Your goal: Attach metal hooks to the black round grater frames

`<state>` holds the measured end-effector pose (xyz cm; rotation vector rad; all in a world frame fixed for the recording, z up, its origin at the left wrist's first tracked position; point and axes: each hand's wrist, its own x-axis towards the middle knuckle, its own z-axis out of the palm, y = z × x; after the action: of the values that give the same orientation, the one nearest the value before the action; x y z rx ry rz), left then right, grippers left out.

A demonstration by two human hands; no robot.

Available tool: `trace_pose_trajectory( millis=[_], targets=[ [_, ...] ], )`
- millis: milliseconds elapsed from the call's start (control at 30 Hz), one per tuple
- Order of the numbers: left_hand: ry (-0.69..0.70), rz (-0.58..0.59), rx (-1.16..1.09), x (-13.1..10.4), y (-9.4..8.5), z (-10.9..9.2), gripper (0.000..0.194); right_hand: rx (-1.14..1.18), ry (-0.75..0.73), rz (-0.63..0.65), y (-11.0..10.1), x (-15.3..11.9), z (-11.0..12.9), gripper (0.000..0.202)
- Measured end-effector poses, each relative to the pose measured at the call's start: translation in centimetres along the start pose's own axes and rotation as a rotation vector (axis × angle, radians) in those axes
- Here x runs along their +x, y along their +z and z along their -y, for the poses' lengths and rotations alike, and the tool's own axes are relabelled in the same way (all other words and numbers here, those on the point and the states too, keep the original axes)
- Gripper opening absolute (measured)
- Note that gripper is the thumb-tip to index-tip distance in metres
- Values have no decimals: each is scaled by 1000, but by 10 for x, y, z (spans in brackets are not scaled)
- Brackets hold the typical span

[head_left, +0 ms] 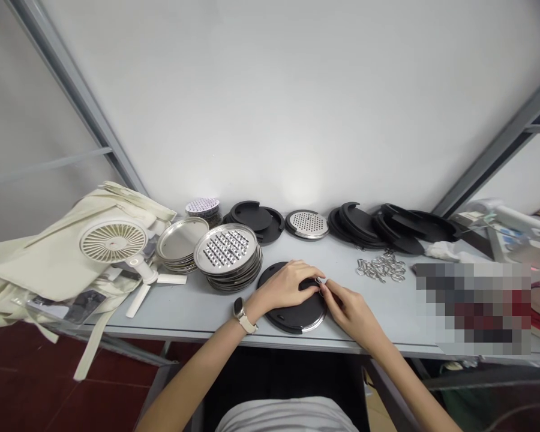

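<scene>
A round black plastic disc (pixel 292 316) with a silver metal rim showing at its lower right lies flat near the table's front edge. My left hand (pixel 290 285), with a watch on the wrist, rests over the disc, its thumb and fingertips closed at the disc's right edge. There a small metal wire ring (pixel 318 280) is pinched, partly hidden by the fingers. My right hand (pixel 348 306) meets it from the right, thumb and index finger closed on the same ring. To the right lies a loose pile of metal wire rings (pixel 381 267).
Stacked metal grater discs (pixel 227 249) and plain metal discs (pixel 182 240) stand left. Black round holders (pixel 252 219) and a black-rimmed perforated disc (pixel 308 224) line the wall, with more black holders (pixel 360 225) rightward. A white fan (pixel 114 241) and cream bag (pixel 49 258) occupy the far left.
</scene>
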<state>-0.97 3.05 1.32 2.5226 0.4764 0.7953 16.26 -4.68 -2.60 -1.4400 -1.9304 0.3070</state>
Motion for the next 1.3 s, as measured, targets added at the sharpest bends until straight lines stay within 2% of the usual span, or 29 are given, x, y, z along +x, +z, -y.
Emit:
trace_pose_trajectory(
  millis=[533, 967, 1300],
  targets=[
    [-1, 19, 22, -1, 0, 1, 22, -8, 80, 43, 1, -2, -3, 27],
    [-1, 25, -21, -1, -1, 1, 24, -84, 6, -32, 2, -1, -2, 25],
    [-8, 27, -39, -1, 0, 0, 25, -72, 31, -8, 1, -1, -1, 26]
  ],
)
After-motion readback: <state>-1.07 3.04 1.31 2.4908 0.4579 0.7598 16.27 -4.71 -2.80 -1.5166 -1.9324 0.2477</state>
